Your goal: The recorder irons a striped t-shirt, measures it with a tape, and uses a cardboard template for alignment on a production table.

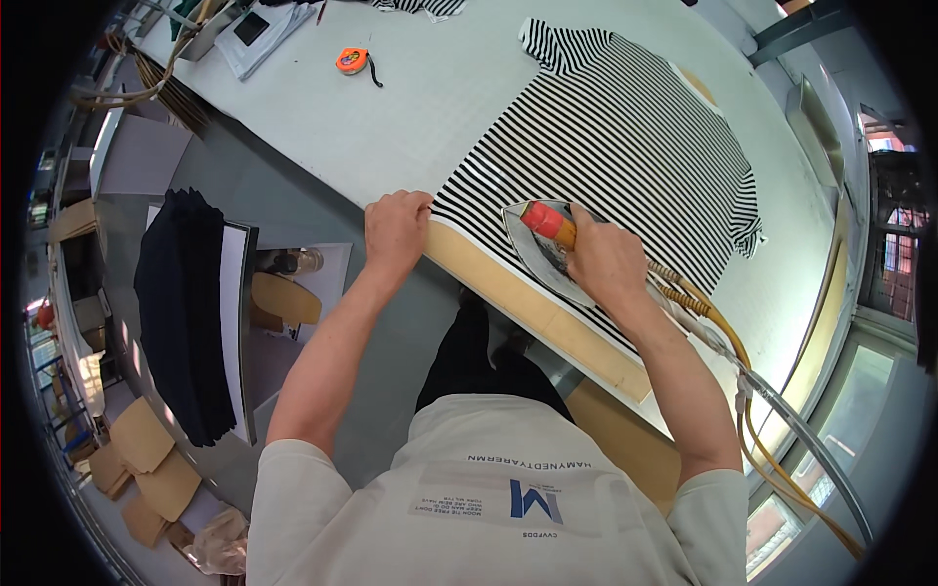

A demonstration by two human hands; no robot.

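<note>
A black-and-white striped T-shirt (616, 127) lies spread on the white table, its hem toward me. A tan board (547, 314) sticks out past the hem, and a bit of tan also shows at the neck. My right hand (608, 256) is closed round the handle of a steam iron (528, 246), whose pointed plate rests on the shirt near the hem. The fingers of my left hand (396, 230) are pinched on the hem's left corner at the table edge.
Yellow hoses (738, 342) run from the iron to the lower right, beside a metal pipe (811, 444). An orange tape measure (354, 62) lies on the far part of the table (283, 107). On the left, dark folded garments (186, 322) are stacked; cardboard pieces (147, 459) lie below.
</note>
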